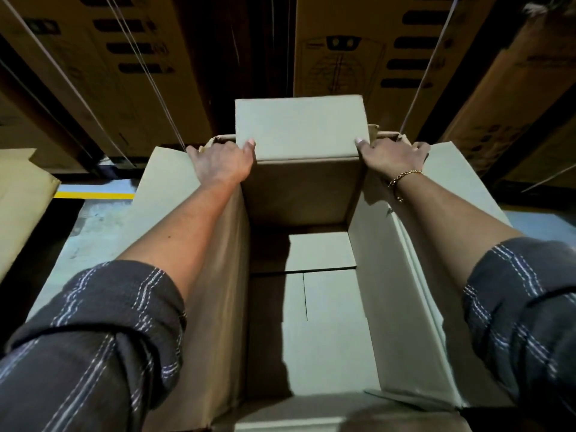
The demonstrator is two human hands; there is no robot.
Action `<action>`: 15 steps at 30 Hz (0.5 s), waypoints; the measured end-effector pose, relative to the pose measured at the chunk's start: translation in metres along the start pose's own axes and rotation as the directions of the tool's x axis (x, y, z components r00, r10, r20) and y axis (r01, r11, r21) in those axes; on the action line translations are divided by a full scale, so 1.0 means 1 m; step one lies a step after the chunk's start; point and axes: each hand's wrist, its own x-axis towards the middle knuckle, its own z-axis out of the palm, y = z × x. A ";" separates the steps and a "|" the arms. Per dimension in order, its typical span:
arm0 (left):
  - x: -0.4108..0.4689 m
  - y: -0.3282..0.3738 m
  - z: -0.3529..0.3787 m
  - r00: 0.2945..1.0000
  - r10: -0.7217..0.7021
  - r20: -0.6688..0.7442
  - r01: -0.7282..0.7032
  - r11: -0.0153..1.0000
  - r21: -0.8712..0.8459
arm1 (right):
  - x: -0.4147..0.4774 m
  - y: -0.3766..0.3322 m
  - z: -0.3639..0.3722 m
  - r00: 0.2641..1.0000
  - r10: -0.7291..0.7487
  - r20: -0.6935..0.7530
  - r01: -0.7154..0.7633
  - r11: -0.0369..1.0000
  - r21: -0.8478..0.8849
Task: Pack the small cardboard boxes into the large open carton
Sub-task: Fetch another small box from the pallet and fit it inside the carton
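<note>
A small plain cardboard box (299,145) stands at the far end of the large open carton (389,275), its top above the carton's rim. My left hand (223,162) grips its left side and my right hand (392,157), with a gold bracelet at the wrist, grips its right side. Both thumbs rest on the box's top face. Lower inside the carton lie other small boxes (324,291), their tops partly in shadow on the left. The carton's side flaps are folded outward.
Tall printed cartons (349,48) bound with white straps stand stacked right behind the open carton. Another cardboard flap (21,194) sticks in at the left. The grey floor carries a yellow line (96,194) at left.
</note>
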 end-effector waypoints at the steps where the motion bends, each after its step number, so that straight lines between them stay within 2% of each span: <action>1: 0.001 0.000 0.000 1.000 -0.008 0.000 0.008 1.000 0.009 | 0.001 0.000 0.000 1.000 0.004 0.005 -0.004 1.000 -0.004; 5: 0.009 0.000 0.002 1.000 -0.025 0.007 0.025 1.000 0.010 | 0.010 -0.001 0.001 0.999 0.026 0.036 -0.025 1.000 -0.015; 10: 0.010 0.000 0.009 0.999 -0.020 -0.025 0.020 1.000 -0.006 | 0.005 0.000 0.006 0.999 -0.010 -0.048 0.008 0.999 -0.052; 15: 0.007 0.000 0.009 0.997 0.032 -0.077 -0.037 0.998 -0.058 | -0.001 0.000 0.002 0.997 -0.034 -0.063 0.031 0.999 -0.043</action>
